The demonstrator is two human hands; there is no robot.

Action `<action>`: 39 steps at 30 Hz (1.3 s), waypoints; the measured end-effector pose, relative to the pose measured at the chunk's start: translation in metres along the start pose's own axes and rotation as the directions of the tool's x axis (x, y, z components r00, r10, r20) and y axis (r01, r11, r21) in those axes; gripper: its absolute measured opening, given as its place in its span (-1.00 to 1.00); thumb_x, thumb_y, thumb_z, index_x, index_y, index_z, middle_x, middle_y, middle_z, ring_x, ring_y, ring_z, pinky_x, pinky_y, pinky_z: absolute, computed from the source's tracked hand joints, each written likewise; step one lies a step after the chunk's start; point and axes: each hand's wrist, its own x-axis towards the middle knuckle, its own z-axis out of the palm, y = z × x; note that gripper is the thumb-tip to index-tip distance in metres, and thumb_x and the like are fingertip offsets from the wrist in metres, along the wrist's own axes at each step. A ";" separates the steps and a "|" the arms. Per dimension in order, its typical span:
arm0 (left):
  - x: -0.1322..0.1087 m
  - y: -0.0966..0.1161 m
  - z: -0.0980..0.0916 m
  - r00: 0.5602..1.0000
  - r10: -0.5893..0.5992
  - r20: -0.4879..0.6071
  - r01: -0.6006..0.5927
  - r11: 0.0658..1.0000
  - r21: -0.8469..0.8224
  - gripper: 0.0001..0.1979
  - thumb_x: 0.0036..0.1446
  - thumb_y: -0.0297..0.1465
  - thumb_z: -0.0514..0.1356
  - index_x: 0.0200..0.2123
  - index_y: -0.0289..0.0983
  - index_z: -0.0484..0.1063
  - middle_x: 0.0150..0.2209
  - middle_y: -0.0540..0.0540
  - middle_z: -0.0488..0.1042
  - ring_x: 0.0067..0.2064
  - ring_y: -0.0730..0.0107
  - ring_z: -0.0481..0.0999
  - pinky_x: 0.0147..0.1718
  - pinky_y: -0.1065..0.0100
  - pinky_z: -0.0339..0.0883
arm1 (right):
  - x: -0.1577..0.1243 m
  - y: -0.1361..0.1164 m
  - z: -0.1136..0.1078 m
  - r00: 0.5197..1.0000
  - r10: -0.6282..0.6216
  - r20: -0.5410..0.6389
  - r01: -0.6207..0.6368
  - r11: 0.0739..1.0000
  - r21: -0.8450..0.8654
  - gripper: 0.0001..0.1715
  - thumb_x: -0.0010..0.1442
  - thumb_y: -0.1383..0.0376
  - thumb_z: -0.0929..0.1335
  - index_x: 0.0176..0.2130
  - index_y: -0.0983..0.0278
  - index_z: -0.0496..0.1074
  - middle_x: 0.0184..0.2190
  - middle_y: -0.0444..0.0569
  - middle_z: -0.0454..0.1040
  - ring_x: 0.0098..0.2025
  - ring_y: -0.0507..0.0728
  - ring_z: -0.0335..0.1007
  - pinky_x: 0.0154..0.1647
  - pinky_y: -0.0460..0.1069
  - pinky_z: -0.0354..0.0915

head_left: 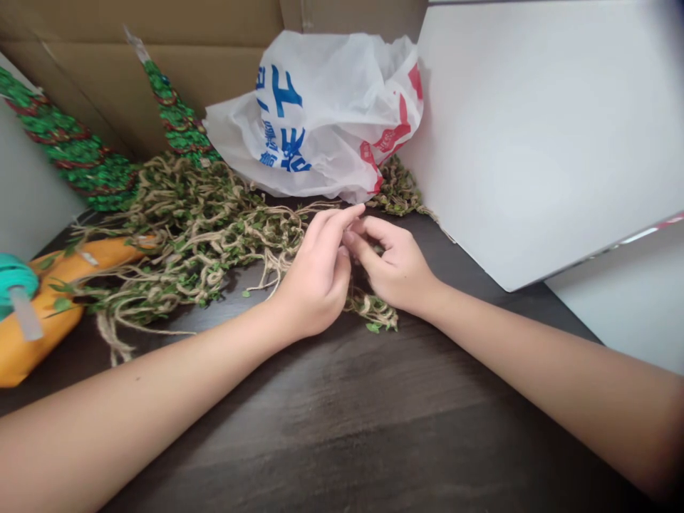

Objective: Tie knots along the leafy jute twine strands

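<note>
Beige knotted twine garland with small green leaves (187, 214) lies in a tangled heap on the left and far middle of a dark wood-grain desk (331, 413), its loose cord ends trailing toward the near left. A short leafy end of garland (379, 311) shows beneath the person's hands, at the middle of the desk.

The bare left hand (320, 274) and bare right hand (395, 263) meet there, fingertips together. The left fingers are extended side by side; the right thumb and index finger curve toward each other. What either grip pinches is hidden by the fingers, so I cannot tell.

Just beyond the hands, a crumpled white plastic bag with blue and red printing (342, 107) sits by the heap. At the far left lean two green cone-shaped tinsel trees with red trim (80, 153). An orange packet (37, 342) and a teal plastic object (16, 274) lie at the left edge. Brown cardboard (224, 71) stands at the back, and a large white panel (534, 135) at the right.
</note>
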 end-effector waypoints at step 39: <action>0.003 0.007 -0.005 0.949 -0.295 0.114 0.315 0.857 -0.408 -0.77 0.35 -0.30 0.07 -0.33 -0.26 0.41 -0.47 0.00 0.43 -0.41 0.45 0.42 -0.40 0.40 0.34 | 0.000 0.001 -0.002 0.997 0.073 0.005 -0.073 0.997 0.017 -0.53 0.45 0.06 0.16 -0.45 0.22 0.18 -0.51 -0.17 0.23 -0.44 0.02 0.18 -0.35 -0.01 0.15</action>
